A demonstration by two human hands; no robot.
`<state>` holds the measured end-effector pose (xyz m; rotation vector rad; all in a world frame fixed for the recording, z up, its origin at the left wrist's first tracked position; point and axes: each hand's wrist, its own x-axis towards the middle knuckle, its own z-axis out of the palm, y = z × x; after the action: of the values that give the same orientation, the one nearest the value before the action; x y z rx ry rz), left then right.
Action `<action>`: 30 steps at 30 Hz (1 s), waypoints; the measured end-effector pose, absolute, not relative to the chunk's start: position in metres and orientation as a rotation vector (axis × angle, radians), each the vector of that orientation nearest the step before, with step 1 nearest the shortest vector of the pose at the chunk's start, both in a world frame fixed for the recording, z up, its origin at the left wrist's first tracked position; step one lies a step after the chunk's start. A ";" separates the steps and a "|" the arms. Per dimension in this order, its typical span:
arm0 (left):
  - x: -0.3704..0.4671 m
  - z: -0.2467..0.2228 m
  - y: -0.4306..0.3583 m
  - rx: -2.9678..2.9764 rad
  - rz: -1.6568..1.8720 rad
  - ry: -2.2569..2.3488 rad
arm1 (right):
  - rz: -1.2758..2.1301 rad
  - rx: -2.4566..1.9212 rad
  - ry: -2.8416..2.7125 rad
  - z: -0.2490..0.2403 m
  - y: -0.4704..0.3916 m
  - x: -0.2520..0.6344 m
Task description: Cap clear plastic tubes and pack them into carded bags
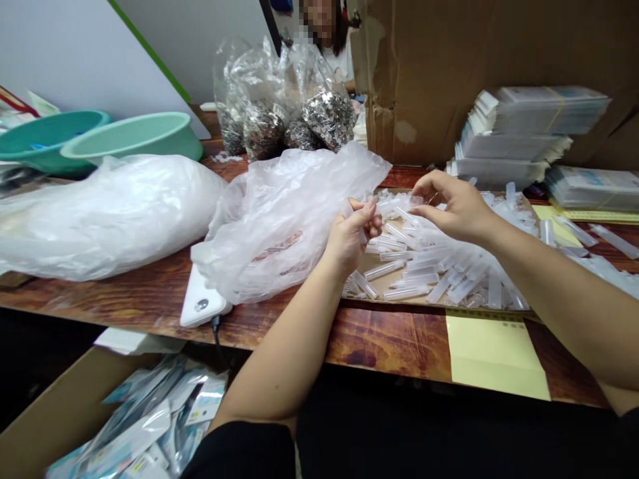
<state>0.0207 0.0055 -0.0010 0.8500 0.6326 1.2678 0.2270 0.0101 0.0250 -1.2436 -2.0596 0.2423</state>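
Many small translucent plastic tubes [419, 259] lie heaped on a flat cardboard tray [387, 283] in front of me. My left hand [352, 236] is closed at the tray's left side, against the edge of a crumpled clear plastic bag [279, 206]. What its curled fingers hold cannot be made out. Over the back of the heap, my right hand [452, 206] pinches a clear plastic tube [415, 199] between thumb and fingers.
Left stand a full white plastic bag [110, 213], green basins [134, 136] and a white scale-like device [202, 299]. Behind are bags of metal pieces [324, 116], a person [342, 63], a large carton [449, 80] and banded card stacks [539, 120]. Below left, a box [54, 406] holds packets.
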 end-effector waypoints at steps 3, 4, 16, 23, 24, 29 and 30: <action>0.029 -0.003 -0.002 0.895 1.204 0.593 | 0.135 -0.928 -1.948 0.018 -0.017 0.237; 0.032 -0.004 -0.004 0.907 1.183 0.581 | 0.077 -0.867 -1.947 0.015 -0.023 0.238; 0.046 -0.008 -0.025 1.027 1.084 0.539 | 0.244 -1.125 -1.883 0.009 -0.058 0.236; 0.049 -0.002 -0.029 0.866 1.004 0.530 | 0.248 -1.144 -1.916 0.015 -0.062 0.234; 0.049 -0.002 -0.030 0.844 0.991 0.530 | 0.236 -1.140 -1.913 0.015 -0.062 0.233; 0.049 -0.003 -0.030 0.827 0.967 0.536 | 0.417 -1.241 -1.840 0.014 -0.063 0.229; 0.049 -0.003 -0.029 0.824 0.966 0.537 | 0.427 -1.254 -1.834 0.014 -0.063 0.229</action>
<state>0.0494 -0.0294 -0.0034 0.8239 0.5368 0.9665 0.2295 -0.0634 0.0141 -1.2540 -1.8345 0.4267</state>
